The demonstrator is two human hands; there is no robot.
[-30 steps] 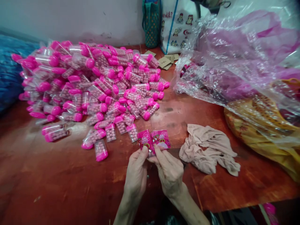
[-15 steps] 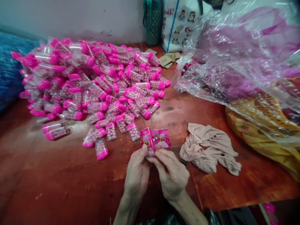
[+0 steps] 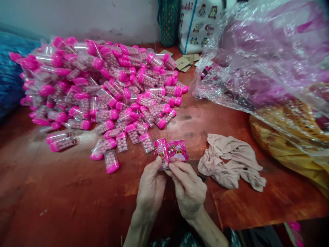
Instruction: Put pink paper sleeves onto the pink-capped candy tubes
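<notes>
Between the hands [image 3: 189, 192], a pink printed label [image 3: 178, 150] partly covers a clear ball-filled container [image 3: 165, 166] and juts rightward.

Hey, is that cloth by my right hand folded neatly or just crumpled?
Crumpled: the cloth lies in a loose heap on the table, with irregular creases and uneven edges, beside the right hand.

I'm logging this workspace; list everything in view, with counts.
containers: many, clear with pink caps, left to centre
held container: one, clear, between the hands
printed label: count unclear, pink, at the fingertips
cloth: one, beige, right of the hands
cardboard pieces: several, tan, back
patterned bag: one, teal, back
printed bag: one, white, beside it
plastic: count unclear, clear and purple, right
yellow bag: one, yellow, right
blue bundle: one, blue, far left
table: one, reddish, beneath
wall: one, pale, back
left hand, right hand: one each, bare, lower centre
</notes>
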